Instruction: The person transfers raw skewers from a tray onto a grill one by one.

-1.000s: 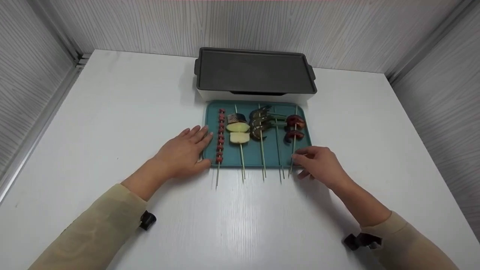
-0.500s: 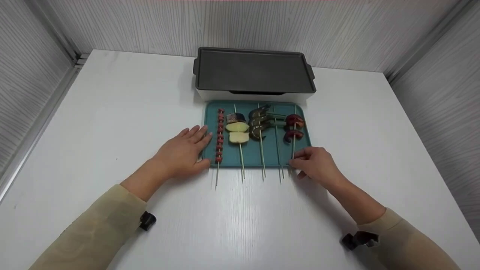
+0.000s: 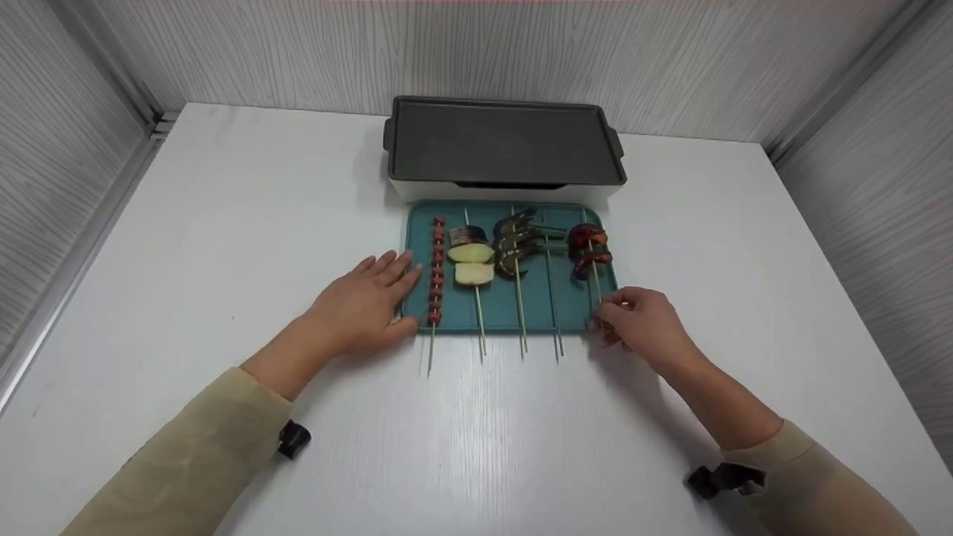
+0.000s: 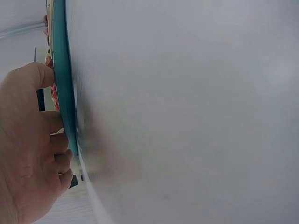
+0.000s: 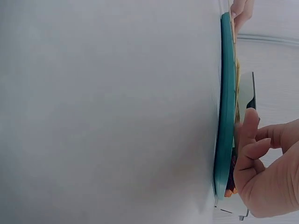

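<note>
Your right hand (image 3: 636, 324) is pinching the stick of the shiny red skewer (image 3: 590, 248) between thumb and fingers, low down by the tray's near right corner. That skewer is the rightmost one on the teal tray (image 3: 500, 309), with its red pieces over the right edge area and the stick leaning, so the grip end sits further right than the tip. Can't tell from these views whether you've got it lifted off the tray at all.

Next to it there's the green skewer (image 3: 552, 248), then the shrimp (image 3: 509, 260), three curled ones with their tails pointing right. Left of those is a mixed skewer (image 3: 474, 274) with a dark-topped piece, a pale green oval and a cream block. Furthest left, a thin skewer with small red bits (image 3: 437, 272). All four have their sticks poking out past the near edge toward you.

Your left hand (image 3: 365, 309) has its fingers stretched out and a bit spread, touching the tray's left edge, thumb near the front corner.

Behind the tray is the grill (image 3: 506, 141), dark flat top on a white base. Everything's on your white bench (image 3: 476, 447), with a pale streaky wall (image 3: 260, 52) at the back.
</note>
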`<state>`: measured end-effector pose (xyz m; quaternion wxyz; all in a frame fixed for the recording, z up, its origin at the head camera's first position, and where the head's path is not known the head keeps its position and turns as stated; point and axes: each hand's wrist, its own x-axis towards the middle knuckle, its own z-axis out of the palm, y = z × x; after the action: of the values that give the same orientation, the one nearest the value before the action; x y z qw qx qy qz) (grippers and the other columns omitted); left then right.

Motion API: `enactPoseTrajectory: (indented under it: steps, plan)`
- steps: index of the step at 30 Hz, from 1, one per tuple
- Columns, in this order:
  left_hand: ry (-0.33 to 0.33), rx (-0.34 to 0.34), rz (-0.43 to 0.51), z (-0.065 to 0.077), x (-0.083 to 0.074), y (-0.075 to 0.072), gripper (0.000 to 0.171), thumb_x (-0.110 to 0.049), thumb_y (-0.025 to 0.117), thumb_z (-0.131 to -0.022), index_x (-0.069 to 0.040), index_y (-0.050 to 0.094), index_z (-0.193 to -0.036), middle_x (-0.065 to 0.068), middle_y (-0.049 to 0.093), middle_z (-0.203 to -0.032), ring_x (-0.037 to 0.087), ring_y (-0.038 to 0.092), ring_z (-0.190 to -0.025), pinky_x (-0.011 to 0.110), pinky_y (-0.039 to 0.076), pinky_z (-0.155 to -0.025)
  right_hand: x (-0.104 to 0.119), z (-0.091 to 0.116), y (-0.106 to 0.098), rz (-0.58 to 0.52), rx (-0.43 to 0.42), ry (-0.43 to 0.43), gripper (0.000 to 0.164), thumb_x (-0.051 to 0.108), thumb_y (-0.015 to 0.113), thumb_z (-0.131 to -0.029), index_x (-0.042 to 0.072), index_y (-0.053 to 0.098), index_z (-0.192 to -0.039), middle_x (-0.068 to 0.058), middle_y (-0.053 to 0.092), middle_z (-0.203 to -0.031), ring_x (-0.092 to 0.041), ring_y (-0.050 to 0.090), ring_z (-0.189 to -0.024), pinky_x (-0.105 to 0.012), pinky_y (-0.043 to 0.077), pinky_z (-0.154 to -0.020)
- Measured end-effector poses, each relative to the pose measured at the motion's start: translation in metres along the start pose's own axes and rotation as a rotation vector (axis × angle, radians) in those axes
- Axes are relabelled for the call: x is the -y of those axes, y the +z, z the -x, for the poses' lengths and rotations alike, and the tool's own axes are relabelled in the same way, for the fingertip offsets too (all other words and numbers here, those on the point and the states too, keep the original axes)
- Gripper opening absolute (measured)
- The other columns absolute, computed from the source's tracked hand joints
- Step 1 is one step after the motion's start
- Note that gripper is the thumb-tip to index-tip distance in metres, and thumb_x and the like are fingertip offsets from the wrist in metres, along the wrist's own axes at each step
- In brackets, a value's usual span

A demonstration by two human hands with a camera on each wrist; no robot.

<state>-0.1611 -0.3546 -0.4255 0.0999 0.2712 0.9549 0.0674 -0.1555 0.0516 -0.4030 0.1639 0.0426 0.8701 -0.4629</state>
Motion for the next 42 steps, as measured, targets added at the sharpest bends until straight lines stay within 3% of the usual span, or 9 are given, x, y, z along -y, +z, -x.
enactPoseTrajectory:
  steps: [7,19,25,34,42]
  plan:
    - [-0.001,-0.001,-0.004,0.001,0.002,0.000,0.080,-0.050,0.045,-0.106,0.001,0.030,-0.165,0.021,0.019,-0.173,0.039,0.018,-0.161,0.053,0.016,-0.130,-0.001,0.007,-0.011,-0.089,0.016,-0.010,0.037,0.020,0.057,-0.110,-0.009,0.060,-0.132,-0.015,0.077,-0.100,-0.015,0.073,-0.077,-0.024,0.057,-0.067]
    - [-0.006,-0.003,-0.008,0.002,0.004,-0.003,0.080,-0.050,0.045,-0.106,0.000,0.030,-0.166,0.021,0.020,-0.173,0.038,0.019,-0.161,0.052,0.016,-0.130,0.003,0.031,-0.032,-0.104,-0.001,-0.053,0.041,0.022,0.059,-0.111,-0.011,0.058,-0.134,-0.019,0.076,-0.105,-0.016,0.076,-0.080,-0.022,0.056,-0.069]
    - [-0.011,-0.003,-0.017,0.003,0.004,-0.005,0.080,-0.051,0.045,-0.106,0.001,0.030,-0.165,0.021,0.020,-0.173,0.039,0.019,-0.160,0.053,0.016,-0.130,0.016,0.035,-0.043,-0.136,-0.033,-0.106,0.041,0.024,0.061,-0.110,-0.009,0.058,-0.134,-0.013,0.077,-0.104,-0.015,0.075,-0.080,-0.022,0.056,-0.070]
    - [-0.005,-0.011,-0.011,0.001,0.003,-0.004,0.080,-0.051,0.045,-0.105,0.001,0.031,-0.165,0.022,0.021,-0.173,0.039,0.020,-0.160,0.053,0.017,-0.130,0.036,-0.004,-0.058,-0.180,-0.081,-0.140,0.039,0.027,0.058,-0.111,-0.003,0.060,-0.135,0.001,0.077,-0.099,-0.010,0.073,-0.083,-0.021,0.055,-0.075]
    - [0.003,-0.001,-0.011,0.000,0.001,-0.001,0.080,-0.051,0.044,-0.105,0.001,0.031,-0.165,0.022,0.021,-0.173,0.038,0.020,-0.160,0.053,0.016,-0.130,0.051,-0.050,-0.064,-0.274,-0.087,-0.072,0.040,0.027,0.059,-0.110,-0.002,0.059,-0.137,0.002,0.076,-0.099,-0.008,0.071,-0.084,-0.021,0.054,-0.075]
